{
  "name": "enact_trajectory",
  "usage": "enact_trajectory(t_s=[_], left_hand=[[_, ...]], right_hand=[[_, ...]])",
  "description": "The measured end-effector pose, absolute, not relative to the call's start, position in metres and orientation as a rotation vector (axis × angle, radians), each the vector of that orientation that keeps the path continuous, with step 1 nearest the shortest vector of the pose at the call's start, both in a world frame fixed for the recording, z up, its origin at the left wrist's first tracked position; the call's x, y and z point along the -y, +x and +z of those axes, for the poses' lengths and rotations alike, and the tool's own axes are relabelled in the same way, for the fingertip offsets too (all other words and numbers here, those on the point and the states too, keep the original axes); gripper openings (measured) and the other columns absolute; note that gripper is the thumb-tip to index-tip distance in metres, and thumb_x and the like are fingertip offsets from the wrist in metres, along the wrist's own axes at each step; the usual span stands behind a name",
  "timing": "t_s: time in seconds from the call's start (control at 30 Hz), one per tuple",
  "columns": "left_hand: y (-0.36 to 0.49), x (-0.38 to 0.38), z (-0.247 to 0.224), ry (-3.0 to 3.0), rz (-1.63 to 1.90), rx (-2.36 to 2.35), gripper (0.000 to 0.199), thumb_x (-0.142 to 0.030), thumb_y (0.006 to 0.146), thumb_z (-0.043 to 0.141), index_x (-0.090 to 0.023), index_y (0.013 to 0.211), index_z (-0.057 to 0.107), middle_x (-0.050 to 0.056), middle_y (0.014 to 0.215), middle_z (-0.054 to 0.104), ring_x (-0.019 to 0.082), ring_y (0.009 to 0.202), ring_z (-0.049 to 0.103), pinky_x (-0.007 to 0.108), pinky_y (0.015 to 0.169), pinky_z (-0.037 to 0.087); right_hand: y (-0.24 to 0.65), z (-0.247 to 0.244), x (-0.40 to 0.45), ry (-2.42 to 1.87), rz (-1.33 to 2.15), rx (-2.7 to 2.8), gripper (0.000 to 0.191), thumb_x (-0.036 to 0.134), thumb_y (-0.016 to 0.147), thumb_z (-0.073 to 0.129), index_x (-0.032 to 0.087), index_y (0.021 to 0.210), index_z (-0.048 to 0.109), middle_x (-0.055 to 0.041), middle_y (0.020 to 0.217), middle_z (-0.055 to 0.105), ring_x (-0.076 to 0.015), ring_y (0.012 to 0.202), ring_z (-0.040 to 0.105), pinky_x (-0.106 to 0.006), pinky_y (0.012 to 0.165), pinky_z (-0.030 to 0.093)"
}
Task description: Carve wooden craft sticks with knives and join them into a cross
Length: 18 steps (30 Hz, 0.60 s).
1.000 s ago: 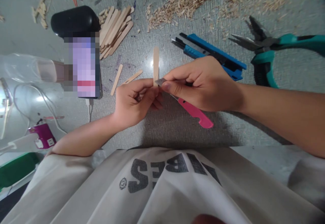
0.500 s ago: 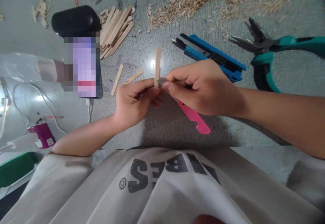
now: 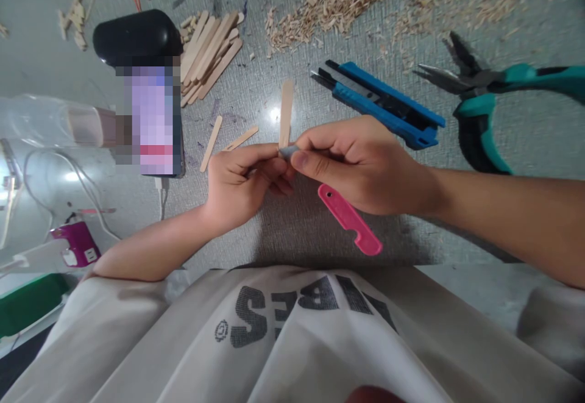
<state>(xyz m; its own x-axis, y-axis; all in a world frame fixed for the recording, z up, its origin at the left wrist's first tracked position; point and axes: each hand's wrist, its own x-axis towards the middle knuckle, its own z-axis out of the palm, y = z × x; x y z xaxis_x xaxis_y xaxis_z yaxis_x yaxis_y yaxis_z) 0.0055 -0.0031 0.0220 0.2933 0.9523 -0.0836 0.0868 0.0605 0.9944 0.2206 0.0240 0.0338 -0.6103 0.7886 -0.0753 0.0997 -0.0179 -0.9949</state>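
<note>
My left hand (image 3: 249, 177) is closed, pinching the lower end of a wooden craft stick (image 3: 286, 110) that points away from me. My right hand (image 3: 354, 162) is closed on a small grey blade (image 3: 287, 151), which lies across the stick just above my left thumb. Below my right hand is a pink knife handle (image 3: 350, 219) with a hole at one end and a notch near the other. Whether the handle is joined to the blade cannot be seen. Two loose craft sticks, one of them upright (image 3: 211, 142), lie beyond my left hand.
Beyond my right hand lie a blue utility knife (image 3: 388, 107) and teal-handled pliers (image 3: 478, 83). Wood shavings (image 3: 340, 3) cover the far side. To the left are a pile of craft sticks (image 3: 210, 52), a black case (image 3: 137, 36), a phone (image 3: 153, 119) and a purple charger (image 3: 77, 244).
The grey blade has turned and now lies flatter across the stick. The stick's upper end has tipped slightly right. The pink handle has shifted a little towards me, showing more of its hole end.
</note>
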Motion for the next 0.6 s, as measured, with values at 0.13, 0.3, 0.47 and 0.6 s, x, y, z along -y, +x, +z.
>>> enact_trajectory(t_s=[0.13,0.3,0.47,0.6], left_hand=[[0.0057,0.0021,0.0242,1.321,0.896,-1.116,0.046,-0.059,0.103,0.08,-0.018,0.083,0.081,0.001,0.07,0.078,0.011,0.054,0.075,0.019,0.049,0.062],[0.0086,0.0051,0.0231,1.284,0.969,-1.185,0.04,-0.055,0.1,0.086,-0.017,0.088,0.081,0.001,0.072,0.081,0.011,0.052,0.073,0.02,0.049,0.062],[0.0089,0.009,0.0211,1.359,1.004,-1.23,0.035,-0.048,0.103,0.084,-0.016,0.089,0.081,0.001,0.072,0.081,0.01,0.053,0.074,0.018,0.05,0.062],[0.008,0.0081,0.0214,1.396,0.939,-1.254,0.029,-0.042,0.104,0.083,-0.017,0.089,0.082,0.001,0.071,0.08,0.01,0.053,0.073,0.018,0.049,0.059]], right_hand=[[0.22,0.0298,-0.0205,-0.925,1.731,1.632,0.027,0.022,0.11,0.061,0.021,0.083,0.064,0.0064,0.06,0.043,-0.0092,0.054,0.032,-0.029,0.053,0.03],[0.2194,0.0254,-0.0168,-0.972,1.515,1.618,0.037,0.029,0.11,0.066,0.022,0.075,0.053,0.0091,0.057,0.036,-0.0089,0.053,0.027,-0.031,0.054,0.027],[0.2189,0.0263,-0.0166,-1.106,1.291,1.776,0.044,0.016,0.106,0.063,0.024,0.068,0.041,0.0051,0.058,0.038,-0.0128,0.061,0.035,-0.035,0.064,0.029],[0.2195,0.026,-0.0161,-1.071,1.33,1.766,0.038,0.016,0.105,0.062,0.024,0.072,0.046,0.0045,0.059,0.04,-0.014,0.061,0.038,-0.036,0.063,0.029]])
